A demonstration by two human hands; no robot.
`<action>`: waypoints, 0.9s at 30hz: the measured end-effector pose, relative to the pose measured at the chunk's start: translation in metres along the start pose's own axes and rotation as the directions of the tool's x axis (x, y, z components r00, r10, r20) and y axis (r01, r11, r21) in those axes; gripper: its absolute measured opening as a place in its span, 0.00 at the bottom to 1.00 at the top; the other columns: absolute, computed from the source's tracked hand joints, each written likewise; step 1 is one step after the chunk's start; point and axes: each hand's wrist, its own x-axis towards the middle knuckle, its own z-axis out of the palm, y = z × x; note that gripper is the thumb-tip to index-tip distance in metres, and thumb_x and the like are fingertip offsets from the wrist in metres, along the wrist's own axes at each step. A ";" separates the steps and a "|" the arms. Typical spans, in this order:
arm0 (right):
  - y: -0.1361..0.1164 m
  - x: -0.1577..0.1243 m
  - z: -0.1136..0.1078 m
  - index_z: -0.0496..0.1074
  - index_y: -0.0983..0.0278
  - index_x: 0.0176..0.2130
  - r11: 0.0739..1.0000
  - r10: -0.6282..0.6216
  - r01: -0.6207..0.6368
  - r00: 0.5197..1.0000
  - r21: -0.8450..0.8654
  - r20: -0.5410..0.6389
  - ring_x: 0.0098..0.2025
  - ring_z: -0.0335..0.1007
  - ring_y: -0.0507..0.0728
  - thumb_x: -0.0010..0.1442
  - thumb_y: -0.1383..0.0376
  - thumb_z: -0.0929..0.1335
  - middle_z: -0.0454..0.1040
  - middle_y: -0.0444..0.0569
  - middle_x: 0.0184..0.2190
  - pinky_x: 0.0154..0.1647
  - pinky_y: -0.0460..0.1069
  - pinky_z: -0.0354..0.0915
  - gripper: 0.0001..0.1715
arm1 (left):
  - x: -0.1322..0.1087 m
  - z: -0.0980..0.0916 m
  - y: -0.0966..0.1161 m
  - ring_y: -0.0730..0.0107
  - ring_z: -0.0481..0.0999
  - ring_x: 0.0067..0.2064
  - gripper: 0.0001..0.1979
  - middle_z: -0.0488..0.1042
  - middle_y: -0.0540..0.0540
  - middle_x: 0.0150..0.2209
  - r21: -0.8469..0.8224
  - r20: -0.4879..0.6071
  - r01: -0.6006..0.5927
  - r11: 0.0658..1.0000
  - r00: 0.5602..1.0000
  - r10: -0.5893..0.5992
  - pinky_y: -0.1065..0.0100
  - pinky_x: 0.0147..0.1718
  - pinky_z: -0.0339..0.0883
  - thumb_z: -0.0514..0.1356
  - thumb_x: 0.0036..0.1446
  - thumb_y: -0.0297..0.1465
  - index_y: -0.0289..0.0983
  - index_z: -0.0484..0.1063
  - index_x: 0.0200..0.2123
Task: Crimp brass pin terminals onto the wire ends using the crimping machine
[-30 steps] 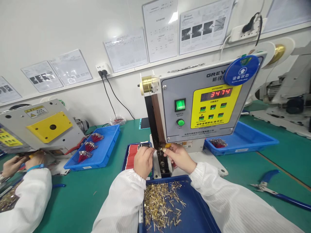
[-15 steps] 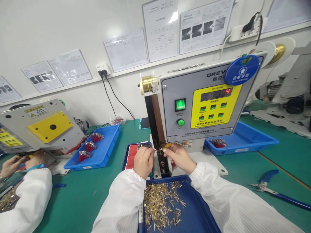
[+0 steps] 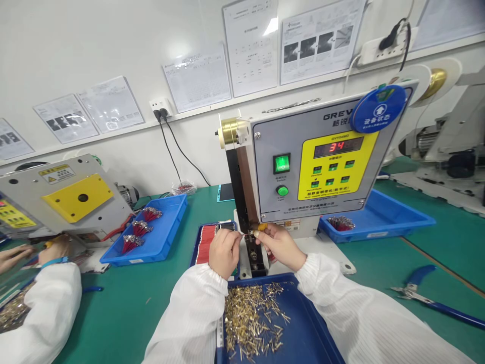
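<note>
My left hand [image 3: 223,253] is closed in a pinch on a thin wire that points right into the slot of the grey bench machine [image 3: 310,162]. My right hand [image 3: 278,245] is closed too, pinching a small gold terminal at the same slot, fingertips almost touching the left hand's. Both wrists are in white sleeves. Just below the hands a blue tray [image 3: 306,333] holds a heap of gold terminals [image 3: 250,318]. A tray of red wires [image 3: 206,242] lies to the left of my left hand.
A blue tray [image 3: 166,237] with red wire bundles sits at the left, another blue tray [image 3: 382,217] at the right. Blue-handled pliers [image 3: 424,296] lie on the green mat. At the far left a co-worker's hands [image 3: 38,250] work at a second machine [image 3: 64,197].
My hands have stayed at the slot. The machine's red counter display flickers. The co-worker's left hand has shifted slightly leftward.
</note>
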 end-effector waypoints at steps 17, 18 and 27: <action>0.001 0.000 0.001 0.64 0.61 0.24 1.000 -0.022 0.022 0.999 -0.021 -0.029 0.15 0.55 0.48 0.54 0.54 0.66 0.64 0.39 0.16 0.15 0.44 0.54 0.16 | 0.001 -0.001 0.001 0.68 0.69 0.35 0.06 0.72 0.46 0.31 0.000 0.014 0.003 1.000 1.000 -0.003 0.68 0.34 0.63 0.53 0.62 0.26 0.37 0.69 0.34; 0.002 0.001 0.001 0.64 0.61 0.24 0.999 -0.024 0.024 0.999 -0.023 -0.029 0.15 0.55 0.48 0.54 0.54 0.66 0.65 0.40 0.17 0.15 0.44 0.54 0.16 | 0.001 -0.001 0.001 0.68 0.69 0.35 0.06 0.72 0.46 0.31 0.000 0.015 0.002 1.000 1.000 -0.002 0.68 0.34 0.63 0.53 0.62 0.26 0.37 0.69 0.34; 0.003 0.002 0.000 0.64 0.61 0.25 0.999 -0.023 0.023 1.000 -0.029 -0.019 0.15 0.56 0.48 0.53 0.54 0.66 0.68 0.42 0.19 0.15 0.45 0.55 0.15 | 0.000 -0.001 0.001 0.68 0.70 0.35 0.07 0.72 0.46 0.31 -0.019 0.037 0.023 1.000 0.999 -0.022 0.68 0.35 0.64 0.52 0.63 0.26 0.37 0.69 0.34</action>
